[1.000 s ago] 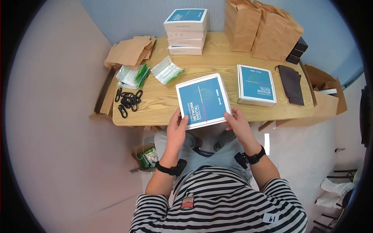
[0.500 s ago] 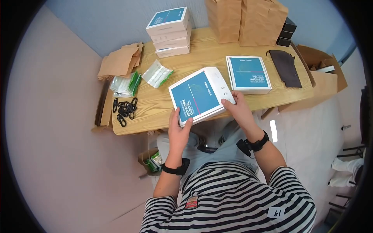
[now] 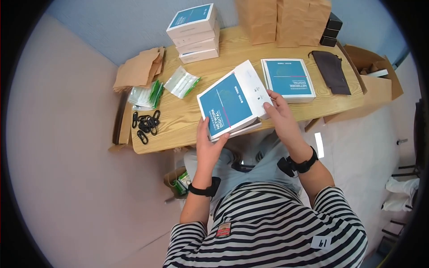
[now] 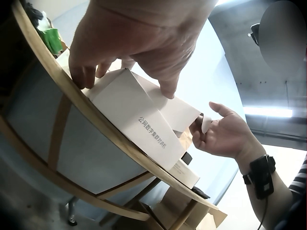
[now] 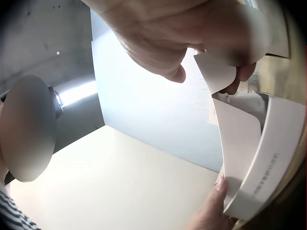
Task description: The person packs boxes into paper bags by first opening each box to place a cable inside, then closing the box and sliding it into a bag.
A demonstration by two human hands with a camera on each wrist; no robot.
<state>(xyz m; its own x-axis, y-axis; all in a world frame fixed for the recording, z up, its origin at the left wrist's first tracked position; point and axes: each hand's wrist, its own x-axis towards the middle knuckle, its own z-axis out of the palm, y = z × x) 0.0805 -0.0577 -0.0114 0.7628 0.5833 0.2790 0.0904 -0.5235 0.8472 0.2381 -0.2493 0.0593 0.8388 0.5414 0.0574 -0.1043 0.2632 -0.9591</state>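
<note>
A white box with a blue printed lid (image 3: 230, 105) is tilted at the table's front edge, its lid partly raised on the right side. My left hand (image 3: 209, 147) grips its lower left corner, thumb on the front edge. At the right, my right hand (image 3: 283, 123) pinches the lid's flap. The right wrist view shows the gap under the lid (image 5: 240, 124), with something pale and glossy inside; what it is I cannot tell. In the left wrist view the box's printed side (image 4: 139, 120) faces the camera, below my left hand (image 4: 139, 38).
Another blue-topped box (image 3: 288, 79) lies right of the held one, beside a dark pouch (image 3: 330, 71). Behind are stacked boxes (image 3: 192, 31) and brown paper bags (image 3: 299, 22). At the left are flat brown bags (image 3: 137, 69), clear packets (image 3: 181, 82) and black straps (image 3: 145, 125).
The held box has turned and tilted, and its lid has come up at the right. My right hand has moved from the lower right corner up to the flap. The head view has shifted.
</note>
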